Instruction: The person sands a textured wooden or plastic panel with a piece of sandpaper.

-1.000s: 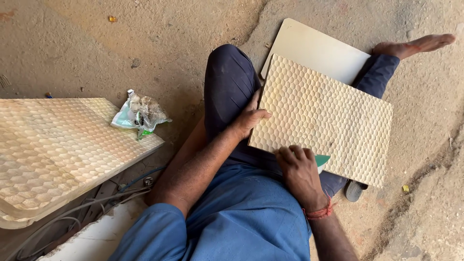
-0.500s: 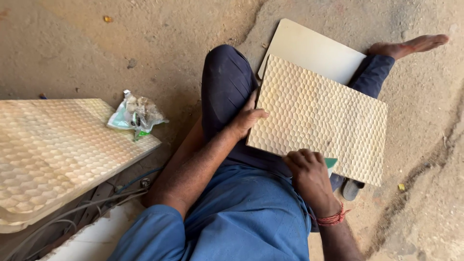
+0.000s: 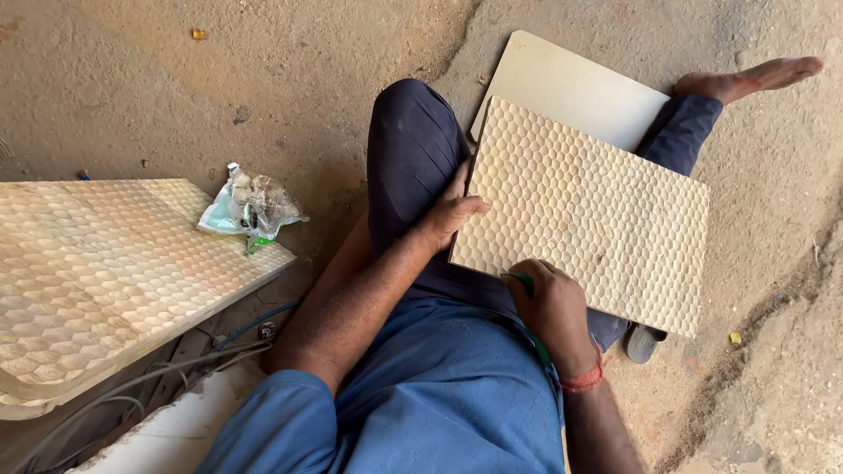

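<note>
From the head view, the person sits on the dirt floor point(image 3: 176, 88) in dark blue trousers, one bare foot point(image 3: 746, 79) stretched out to the upper right. A honeycomb-textured panel point(image 3: 597, 206), pale cream and rectangular, rests tilted across the lap and the outstretched leg. Under its far edge lies a smooth cream board point(image 3: 571, 88), partly covered by it.

The left hand point(image 3: 448, 215) presses against the panel's left edge, fingers curled loosely, thumb lying along the edge; it steadies the panel rather than wrapping it. The right hand point(image 3: 549, 307) sits at the panel's near edge, closed around a small green tool point(image 3: 524, 281), of which only a bit shows between the fingers; its kind cannot be told. A red thread band point(image 3: 584, 379) circles that wrist.

To the left, well apart from the hands, a larger textured slab point(image 3: 105, 272) of the same pattern lies flat, with a crumpled plastic bag point(image 3: 250, 206) on its far corner. Cables point(image 3: 193, 351) run beneath the slab.
</note>
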